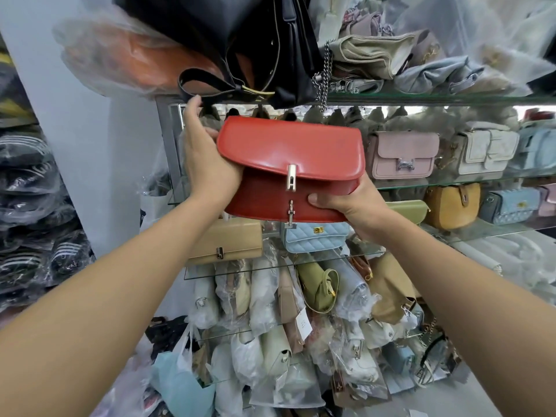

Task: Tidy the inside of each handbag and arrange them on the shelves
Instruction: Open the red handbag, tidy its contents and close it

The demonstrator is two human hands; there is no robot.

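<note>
A red flap handbag [288, 152] with a gold clasp is held up in front of the glass shelves [436, 183], level with the upper-middle shelf. My left hand [204, 158] grips its left end, fingers curled behind the bag. My right hand [349, 203] holds its lower right corner, thumb pressed on the front panel. The flap lies down over the front; the lower clasp piece hangs loose beneath it.
A black bag [255, 46] with a strap overhangs the top shelf just above. A pink bag [403, 155], a white bag [484, 152], a mustard bag [451, 206], a beige clutch [228, 242] and a light blue quilted bag [316, 237] sit on the shelves. Several plastic-wrapped bags [270, 326] pile up below.
</note>
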